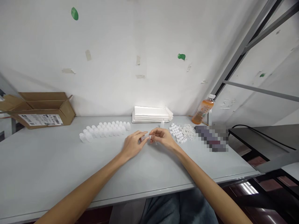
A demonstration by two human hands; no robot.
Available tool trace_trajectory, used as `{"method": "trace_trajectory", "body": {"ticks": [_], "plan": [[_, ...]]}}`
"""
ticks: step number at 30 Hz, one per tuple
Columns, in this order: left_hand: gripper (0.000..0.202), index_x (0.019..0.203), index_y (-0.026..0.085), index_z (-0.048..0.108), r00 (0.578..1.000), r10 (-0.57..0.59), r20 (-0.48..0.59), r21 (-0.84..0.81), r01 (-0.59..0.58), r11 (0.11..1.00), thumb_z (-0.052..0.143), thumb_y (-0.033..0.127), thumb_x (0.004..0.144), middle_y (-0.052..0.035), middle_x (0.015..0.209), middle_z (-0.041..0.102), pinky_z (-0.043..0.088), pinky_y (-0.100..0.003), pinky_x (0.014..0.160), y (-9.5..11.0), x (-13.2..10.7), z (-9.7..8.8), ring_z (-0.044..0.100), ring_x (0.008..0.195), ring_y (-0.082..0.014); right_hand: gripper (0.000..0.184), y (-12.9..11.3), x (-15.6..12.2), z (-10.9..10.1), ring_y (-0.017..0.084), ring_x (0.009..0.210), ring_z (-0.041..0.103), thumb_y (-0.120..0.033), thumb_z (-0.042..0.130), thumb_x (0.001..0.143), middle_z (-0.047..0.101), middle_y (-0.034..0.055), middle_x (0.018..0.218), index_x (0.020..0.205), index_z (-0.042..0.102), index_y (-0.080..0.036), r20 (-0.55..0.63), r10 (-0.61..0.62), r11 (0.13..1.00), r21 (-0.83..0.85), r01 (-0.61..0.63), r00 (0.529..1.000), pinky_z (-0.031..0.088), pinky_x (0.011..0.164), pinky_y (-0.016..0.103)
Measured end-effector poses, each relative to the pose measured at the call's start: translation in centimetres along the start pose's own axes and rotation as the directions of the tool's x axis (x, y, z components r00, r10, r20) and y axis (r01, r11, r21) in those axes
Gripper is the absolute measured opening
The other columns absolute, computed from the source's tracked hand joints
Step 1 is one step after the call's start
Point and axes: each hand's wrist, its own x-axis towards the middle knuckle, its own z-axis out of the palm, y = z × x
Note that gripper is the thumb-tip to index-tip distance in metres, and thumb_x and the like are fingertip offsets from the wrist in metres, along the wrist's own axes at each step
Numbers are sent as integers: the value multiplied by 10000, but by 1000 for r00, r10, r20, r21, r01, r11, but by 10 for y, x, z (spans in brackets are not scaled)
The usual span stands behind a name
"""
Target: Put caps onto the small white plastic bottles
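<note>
My left hand (133, 143) and my right hand (161, 137) meet over the middle of the grey table (46, 168). Both pinch one small clear plastic bottle (146, 137) held between their fingertips. To the left stands a cluster of several small clear bottles (105, 130) in rows. Right of my hands lies a heap of small white caps (177, 132), with white ring-shaped pieces (188, 130) beside it. One single small bottle (162, 124) stands upright just behind my right hand.
A stack of white flat packs (151, 114) leans by the wall. An open cardboard box (42, 109) sits at the far left. An orange drink bottle (202, 110) stands at the right, near a blurred dark object (213, 137). A dark side table (263, 140) adjoins on the right.
</note>
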Motion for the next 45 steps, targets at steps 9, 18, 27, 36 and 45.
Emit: {"method": "trace_trajectory", "body": {"ticks": [9, 18, 27, 36, 45], "plan": [[340, 1038, 243, 730, 987, -21, 159, -154, 46, 987, 472, 432, 922, -38, 914, 693, 413, -268, 653, -10, 7, -1, 593, 770, -172, 343, 10, -1, 2, 177, 714, 671, -399, 771, 695, 662, 44, 832, 903, 655, -153, 1, 58, 997, 60, -58, 998, 587, 689, 375], [314, 1053, 234, 734, 996, 24, 82, -224, -5, 975, 522, 414, 907, -39, 906, 659, 381, -235, 558, -8, 3, -2, 568, 714, -135, 371, 4, -6, 6, 172, 672, 679, -451, 761, 715, 690, 54, 793, 884, 636, -146, 23, -10, 995, 95, 8, 1000, 591, 635, 348], [299, 1113, 258, 712, 983, 184, -29, -100, -186, 978, 503, 363, 927, -46, 937, 651, 405, -255, 607, -2, 0, -2, 530, 663, -126, 330, 0, -7, 4, 148, 601, 643, -414, 789, 680, 652, 5, 672, 801, 627, -153, -8, -47, 992, 117, 47, 999, 581, 628, 343], [322, 1155, 243, 661, 983, 180, 36, 21, -181, 983, 443, 364, 950, -46, 946, 646, 402, -251, 611, 2, 0, -3, 542, 641, -127, 314, -4, -5, 3, 129, 560, 621, -424, 764, 690, 647, -4, 672, 803, 628, -164, -32, -15, 998, 67, 17, 999, 556, 582, 305], [418, 1280, 200, 555, 984, 29, 173, -310, 26, 950, 332, 386, 979, -24, 822, 613, 444, -277, 667, 10, 0, 4, 544, 633, -138, 374, -3, -4, -3, 110, 514, 591, -507, 665, 782, 647, 14, 716, 921, 679, -161, -29, -11, 1000, 5, 11, 1000, 513, 516, 267]]}}
